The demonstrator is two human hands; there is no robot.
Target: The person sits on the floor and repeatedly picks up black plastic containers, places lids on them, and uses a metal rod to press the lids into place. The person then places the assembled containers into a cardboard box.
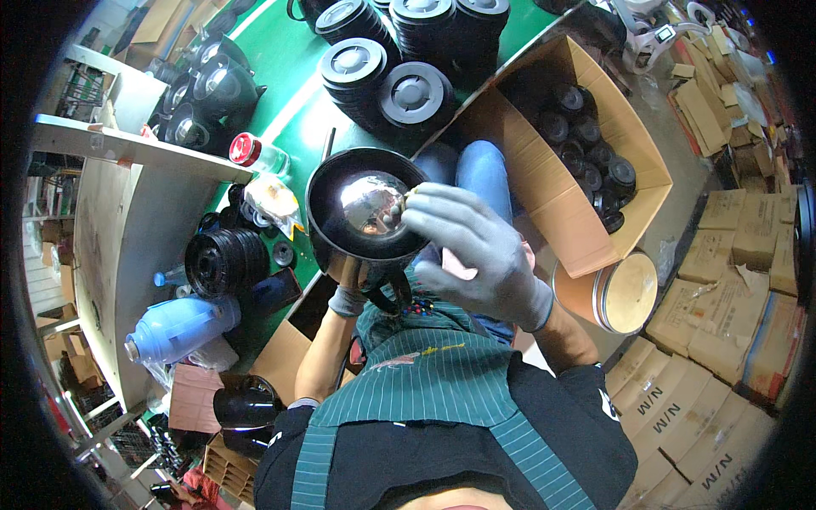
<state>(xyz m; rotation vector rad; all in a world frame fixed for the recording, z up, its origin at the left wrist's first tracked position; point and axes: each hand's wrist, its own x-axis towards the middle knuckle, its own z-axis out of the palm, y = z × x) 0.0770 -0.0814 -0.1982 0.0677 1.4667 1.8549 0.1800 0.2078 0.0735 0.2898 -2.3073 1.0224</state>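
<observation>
A jug-like vessel (319, 200) with a wide black rim and a mirror-bright metal dome inside is tilted toward me, in front of my lap. Shiny metal shows along its side, and a black handle (393, 293) is on the side near me. My left hand (347, 299), in a grey glove, is closed on its lower side; the vessel hides most of those fingers. Over the vessel's right edge is my right hand (476, 242), also gloved, with fingers stretched out and thumb apart. Its fingertips are by the dome; whether they touch it I cannot tell.
Stacked black discs (416, 92) stand on the green table (293, 81). Left are a red-lidded jar (246, 150), a black ring stack (223, 262) and a blue flask (183, 325). An open carton (650, 170) of black round parts is at right, beside a drum (627, 293).
</observation>
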